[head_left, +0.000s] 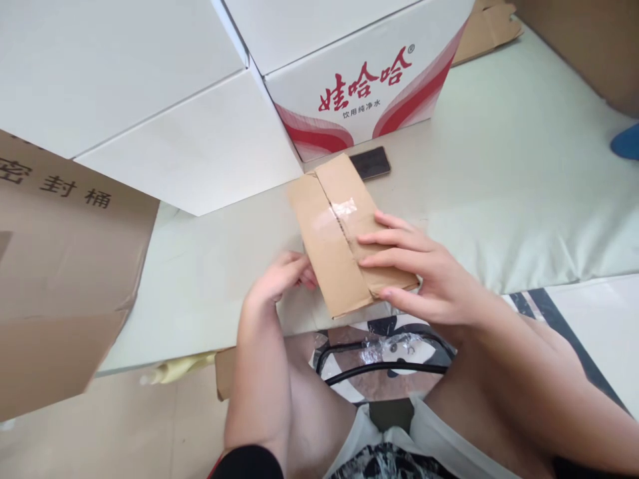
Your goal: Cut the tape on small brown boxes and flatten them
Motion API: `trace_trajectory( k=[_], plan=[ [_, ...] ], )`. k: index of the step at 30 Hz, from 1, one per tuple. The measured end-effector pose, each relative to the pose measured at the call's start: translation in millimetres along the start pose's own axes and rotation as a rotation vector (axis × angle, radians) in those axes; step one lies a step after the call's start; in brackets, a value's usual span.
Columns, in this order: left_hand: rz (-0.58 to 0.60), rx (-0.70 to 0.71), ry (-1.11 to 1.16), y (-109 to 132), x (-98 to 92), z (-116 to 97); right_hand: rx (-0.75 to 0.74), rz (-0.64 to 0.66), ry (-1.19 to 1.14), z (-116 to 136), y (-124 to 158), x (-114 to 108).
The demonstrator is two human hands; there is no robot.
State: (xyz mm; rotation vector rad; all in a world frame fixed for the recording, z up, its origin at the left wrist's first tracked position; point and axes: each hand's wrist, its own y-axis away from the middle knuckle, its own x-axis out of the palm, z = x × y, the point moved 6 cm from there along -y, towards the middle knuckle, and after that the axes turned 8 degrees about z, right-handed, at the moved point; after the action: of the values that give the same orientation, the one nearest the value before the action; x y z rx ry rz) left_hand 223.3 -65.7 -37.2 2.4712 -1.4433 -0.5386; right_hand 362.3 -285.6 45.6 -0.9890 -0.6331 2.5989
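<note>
A small brown cardboard box point(327, 249) is in front of me, with a seam along its top and shiny clear tape across the seam. My right hand point(419, 266) holds the box from the right, its fingers spread over the top and its thumb by the near edge. Against the box's left side, my left hand point(287, 276) has its fingers curled in. Part of those fingers is hidden by the box, and I cannot make out what they hold, if anything. A dark phone point(372, 163) lies just behind the box, partly covered by it.
White cartons point(190, 140) are stacked at the back, one with red lettering point(367, 80). On the left stands a large brown carton point(64, 259). The pale green cloth point(499, 179) covers the surface. Below its edge are a black metal frame point(389, 367) and crumpled clear plastic point(377, 349).
</note>
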Motion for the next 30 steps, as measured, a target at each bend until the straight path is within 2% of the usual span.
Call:
trace_trajectory(
  k=[1,2,4,5,6,7,9,13,15,17,19,20,22,25,27,30],
  plan=[
    [-0.071,-0.014,-0.025,2.0,-8.2,-3.3,0.004,0.016,-0.013,-0.9,-0.5,3.1],
    [-0.193,0.033,-0.032,5.4,-18.1,-10.4,0.009,0.021,-0.027,-1.6,-0.9,5.3],
    [-0.474,0.302,-0.001,19.3,-34.4,-32.8,0.021,0.022,-0.057,-2.8,-1.5,7.8],
    [-0.546,0.458,0.012,27.6,-36.2,-43.9,0.026,0.024,-0.069,-3.2,-1.7,8.6],
    [-0.554,0.586,0.007,34.3,-33.5,-53.7,0.032,0.029,-0.08,-3.2,-1.9,9.3],
    [-0.516,0.685,-0.019,39.5,-27.7,-62.3,0.036,0.036,-0.09,-2.8,-2.0,10.1],
    [-0.39,0.785,-0.125,45.6,-12.0,-75.0,0.044,0.064,-0.12,-0.7,-2.6,12.9],
    [-0.188,0.767,-0.486,48.2,14.3,-83.7,0.022,0.136,-0.253,7.8,-4.2,19.6],
    [-0.147,0.74,-0.604,47.6,17.6,-82.1,0.074,0.072,-0.272,4.0,-4.0,15.0],
    [-0.133,0.722,-0.648,47.1,16.1,-79.8,0.259,-0.094,-0.15,-12.8,0.0,3.1],
    [-0.117,0.713,-0.669,46.5,14.7,-78.1,0.55,-0.203,0.088,-36.2,9.5,-7.3],
    [-0.109,0.713,-0.677,46.4,14.5,-77.7,0.699,-0.181,0.208,-47.9,14.6,-8.5],
    [-0.101,0.721,-0.684,46.3,15.0,-77.8,0.93,0.016,0.377,-69.2,22.9,-1.5],
    [-0.109,0.742,-0.671,46.2,15.4,-78.5,1.035,0.323,0.477,-86.4,29.4,14.9],
    [-0.11,0.748,-0.666,45.9,15.2,-78.2,1.032,0.384,0.499,-88.7,28.9,18.8],
    [-0.106,0.736,-0.677,45.4,14.4,-77.1,1.036,0.338,0.437,-84.8,24.9,14.3]
  ],
)
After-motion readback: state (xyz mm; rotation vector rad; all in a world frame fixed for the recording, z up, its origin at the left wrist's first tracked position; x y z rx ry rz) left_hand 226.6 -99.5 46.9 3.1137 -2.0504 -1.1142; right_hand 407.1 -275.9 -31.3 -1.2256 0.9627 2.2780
